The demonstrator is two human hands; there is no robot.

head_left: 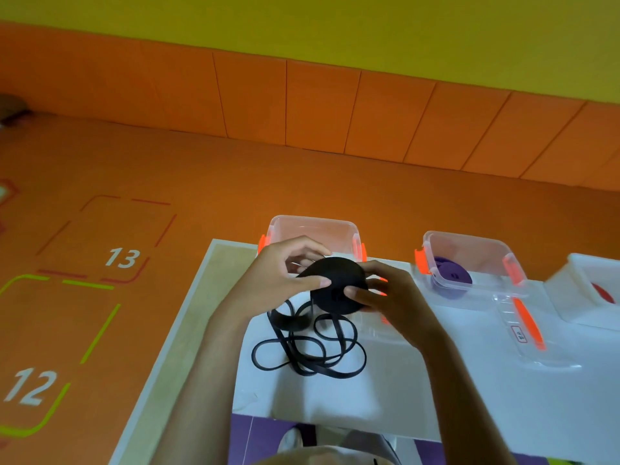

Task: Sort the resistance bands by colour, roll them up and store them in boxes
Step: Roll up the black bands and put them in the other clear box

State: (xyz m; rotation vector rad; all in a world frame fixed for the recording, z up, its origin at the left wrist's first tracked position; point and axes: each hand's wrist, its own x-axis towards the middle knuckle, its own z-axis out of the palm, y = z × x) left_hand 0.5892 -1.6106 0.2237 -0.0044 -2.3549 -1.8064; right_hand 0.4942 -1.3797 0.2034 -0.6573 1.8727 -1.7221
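Black band wound into a flat roll is held above the white counter by both hands. The left hand is curled round the roll's left edge, with the thumb laid across its face. The right hand grips the right edge, with the thumb pressed near the centre. The loose band hangs from the roll and lies in tangled loops on the counter just below.

A clear box with orange clips is seen just behind the hands. To its right, a second clear box holds purple rolls. A lid is laid in front of it, bearing a red-framed label whose writing cannot be read. A white box with something red inside is cut off at the right edge.

On the orange floor, "13" and "12" are painted in white.
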